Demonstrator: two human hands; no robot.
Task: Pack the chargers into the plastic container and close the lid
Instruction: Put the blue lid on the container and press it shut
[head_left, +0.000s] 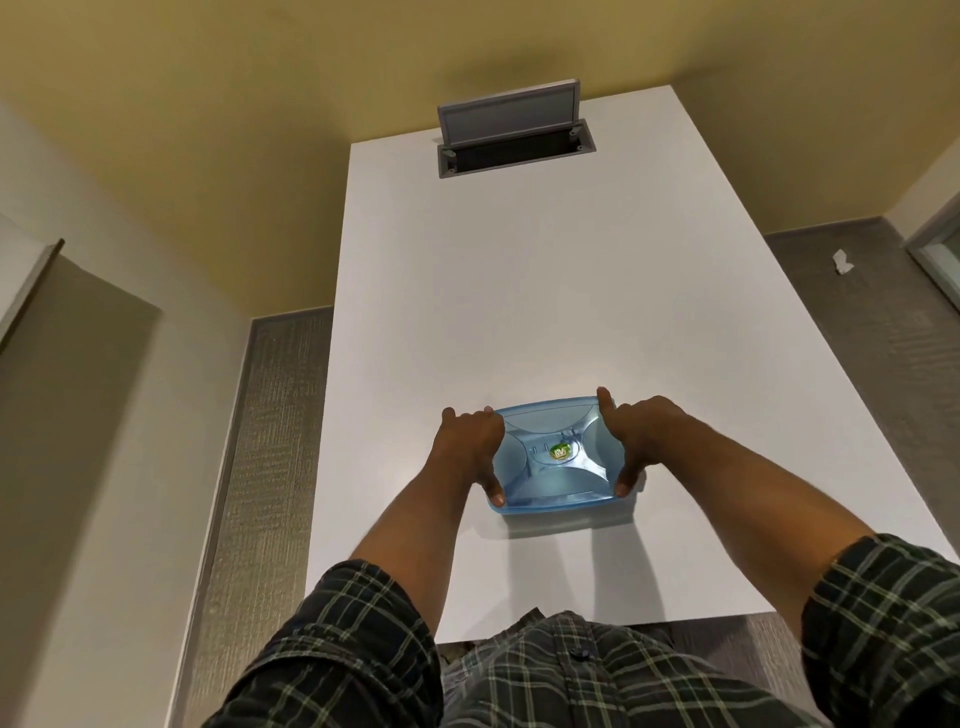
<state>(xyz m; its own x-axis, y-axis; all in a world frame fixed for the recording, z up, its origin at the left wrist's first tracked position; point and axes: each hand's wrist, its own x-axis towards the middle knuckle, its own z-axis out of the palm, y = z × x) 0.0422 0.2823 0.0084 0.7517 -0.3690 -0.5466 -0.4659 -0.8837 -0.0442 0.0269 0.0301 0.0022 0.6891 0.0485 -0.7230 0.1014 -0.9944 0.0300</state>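
An office meeting room: long white table (519, 312) with pop-up cable hatch (511, 130), grey carpet (270, 415).

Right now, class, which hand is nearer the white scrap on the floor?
Right. The right hand holds the right end of the blue container, on the side of the white scrap; the left hand holds the left end, farther away.

Both forearms reach forward, bare below rolled plaid sleeves (358, 634). The left hand (470, 447) and right hand (641, 436) clasp opposite ends of the blue plastic container (550, 483), with thumbs on its near corners and index fingers stretched toward its far corners.
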